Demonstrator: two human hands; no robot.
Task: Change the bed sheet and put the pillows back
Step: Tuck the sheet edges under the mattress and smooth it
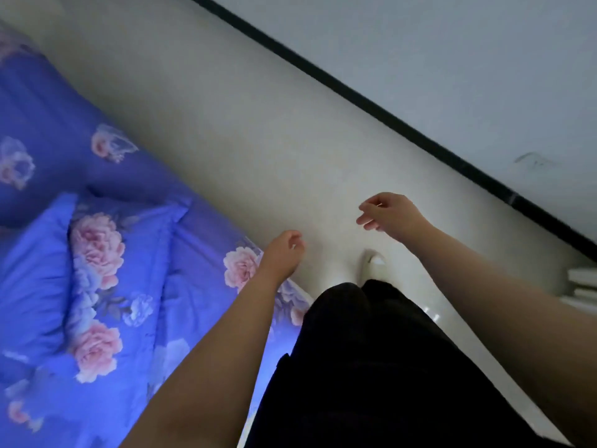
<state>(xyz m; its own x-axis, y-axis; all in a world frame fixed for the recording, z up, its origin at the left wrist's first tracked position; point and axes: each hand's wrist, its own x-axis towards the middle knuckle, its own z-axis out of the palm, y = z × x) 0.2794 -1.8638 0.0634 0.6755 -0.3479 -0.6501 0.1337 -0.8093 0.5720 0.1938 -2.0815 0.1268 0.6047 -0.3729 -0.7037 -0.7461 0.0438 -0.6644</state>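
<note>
Pale floor (258, 150) runs diagonally through the frame's middle, dark baseboard (387, 114) and wall (452, 59) at upper right. Blue floral bed sheet (200, 253) and pillow (90, 286) (pink blooms) fill the left. Left hand (284, 253) and right hand (391, 215) hang loosely curled, holding nothing.

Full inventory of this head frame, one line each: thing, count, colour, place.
bed sheet: one, blue with pink flowers, on the bed at left.
pillows: at least two, same blue floral print, lying on the bed, one further back.
floor: pale, glossy, centre.
baseboard: one, black strip along the wall.
wall: white, upper right, small scuff.
white stack: one, right edge, unclear.
legs: black trousers, pale footwear.
left hand: empty, loosely curled, over the bed edge.
right hand: empty, loosely curled, over the floor.
</note>
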